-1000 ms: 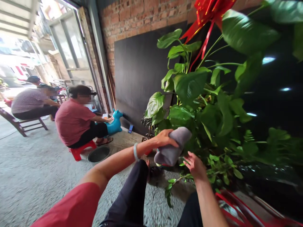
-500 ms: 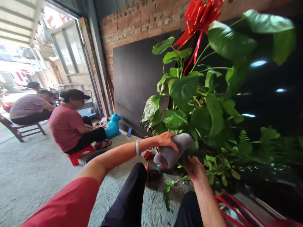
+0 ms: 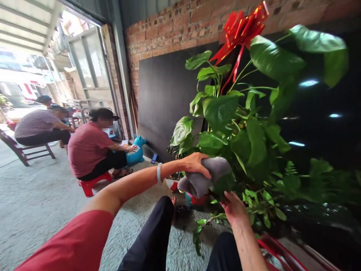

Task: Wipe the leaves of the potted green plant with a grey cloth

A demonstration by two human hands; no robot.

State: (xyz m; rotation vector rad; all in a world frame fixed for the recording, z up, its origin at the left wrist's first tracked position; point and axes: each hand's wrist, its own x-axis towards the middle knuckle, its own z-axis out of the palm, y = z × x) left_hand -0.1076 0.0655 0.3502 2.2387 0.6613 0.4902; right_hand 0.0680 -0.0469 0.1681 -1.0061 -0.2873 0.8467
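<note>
L hand (image 3: 196,162) fingers atop grey cloth (image 3: 204,178); R hand (image 3: 233,206) under leaf (image 3: 223,183)

head view, forward-down, close to plant (image 3: 239,124)

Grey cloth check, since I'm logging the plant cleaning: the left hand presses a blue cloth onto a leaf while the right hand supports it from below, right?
Not quite. The cloth is grey, not blue, as the head view shows. The left hand presses it onto a leaf while the right hand supports it from below.
</note>
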